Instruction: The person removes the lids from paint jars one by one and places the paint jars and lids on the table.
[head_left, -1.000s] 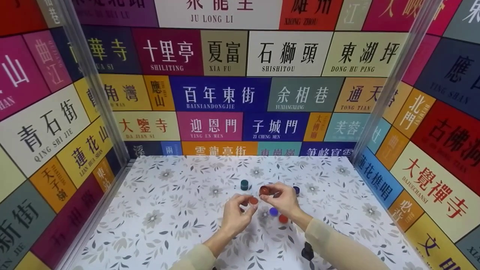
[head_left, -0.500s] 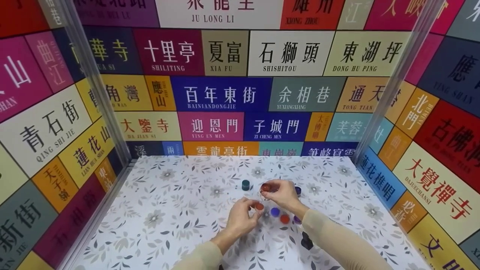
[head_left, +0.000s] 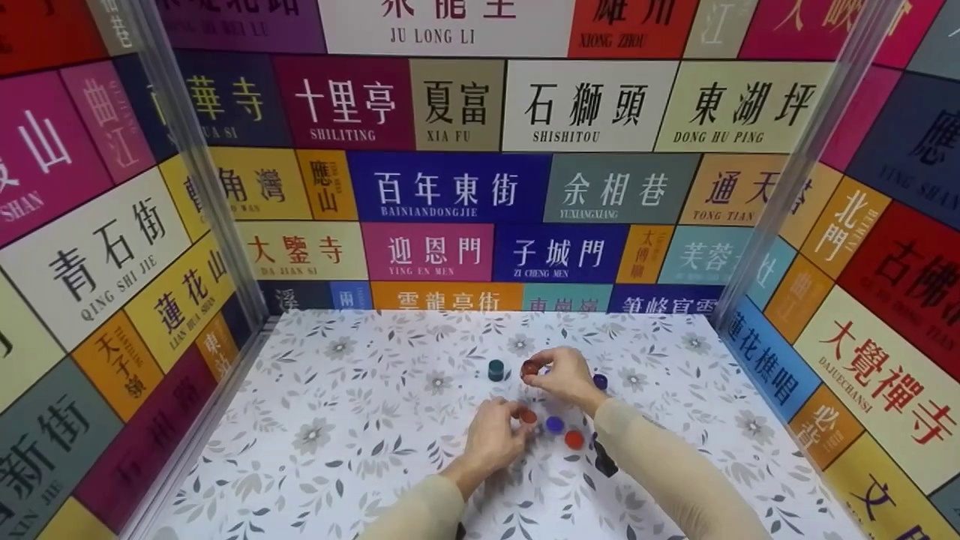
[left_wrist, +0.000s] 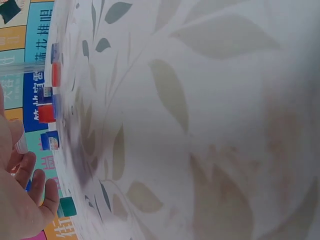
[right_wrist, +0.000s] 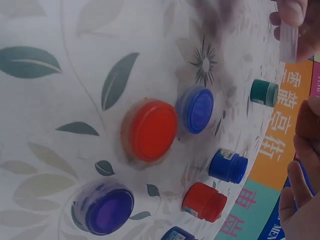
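Note:
My left hand [head_left: 491,439] pinches a round reddish-brown lid [head_left: 528,416] low over the table, left of the loose lids. From the side, in the right wrist view, this lid [right_wrist: 288,42] looks clear and whitish. Farther back, my right hand [head_left: 564,375] holds a small reddish-brown paint pot [head_left: 529,368] in its fingertips. A blue-violet lid [head_left: 554,424] and an orange-red lid [head_left: 574,439] lie between the hands and my right sleeve. The right wrist view also has a purple lid [right_wrist: 107,212]. A green paint pot [head_left: 496,370] stands left of my right hand.
Behind my right hand stand a blue pot [right_wrist: 228,166] and a red pot [right_wrist: 204,201]; a dark blue pot [head_left: 600,382] is to their right. A black object [head_left: 604,459] lies partly under my right sleeve. Sign-covered panels [head_left: 442,187] enclose the flower-patterned table [head_left: 360,420].
My left hand has moved right and nearer to me with the lid, away from the brown pot. The right hand keeps holding the pot in nearly the same place.

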